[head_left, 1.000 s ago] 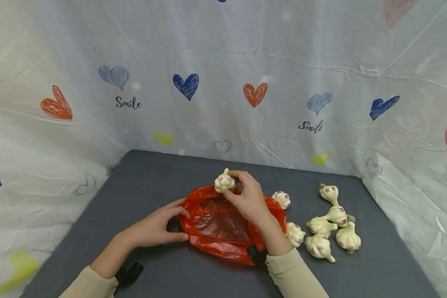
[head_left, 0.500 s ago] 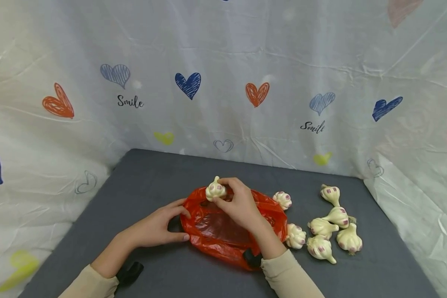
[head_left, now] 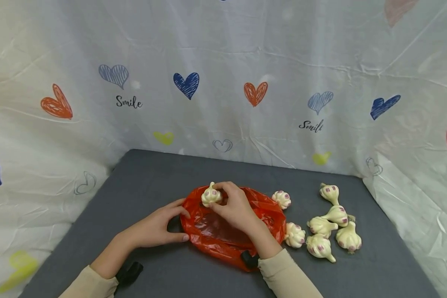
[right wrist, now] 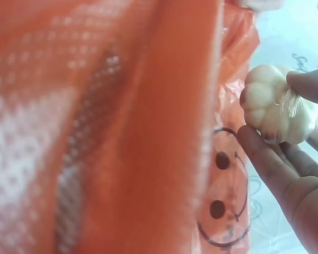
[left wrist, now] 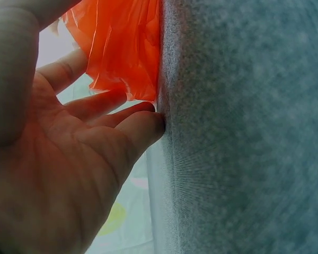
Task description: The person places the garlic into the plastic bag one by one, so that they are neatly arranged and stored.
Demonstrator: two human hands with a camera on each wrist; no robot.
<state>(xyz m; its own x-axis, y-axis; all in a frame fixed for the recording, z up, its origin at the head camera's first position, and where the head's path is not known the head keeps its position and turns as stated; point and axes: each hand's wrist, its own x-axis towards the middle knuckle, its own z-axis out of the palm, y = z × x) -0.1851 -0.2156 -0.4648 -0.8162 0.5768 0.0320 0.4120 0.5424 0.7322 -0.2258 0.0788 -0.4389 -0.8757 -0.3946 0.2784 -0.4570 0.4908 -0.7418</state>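
In the head view my right hand (head_left: 236, 209) pinches a pale garlic bulb (head_left: 210, 196) between thumb and fingers, stem up. It is over the far left part of the mouth of a red plastic bag (head_left: 223, 229). The right wrist view shows the garlic bulb (right wrist: 273, 103) at the fingertips, beside the bag (right wrist: 222, 196) with its printed smiley. My left hand (head_left: 154, 227) rests at the bag's left rim, thumb and fingers spread apart and touching it. Relaxed fingers (left wrist: 93, 106) lie against the bag in the left wrist view. The bag's contents are hard to make out.
Two garlic bulbs lie beside the bag's right side, one farther back (head_left: 281, 199) and one nearer (head_left: 294, 235). Several more garlic bulbs (head_left: 321, 227) lie in a cluster at the right of the dark table (head_left: 164, 176). A white curtain (head_left: 216, 124) with hearts hangs behind.
My right hand has moved left and down with the garlic bulb, from the bag's far rim to over its far left part. The left hand has stayed in place.
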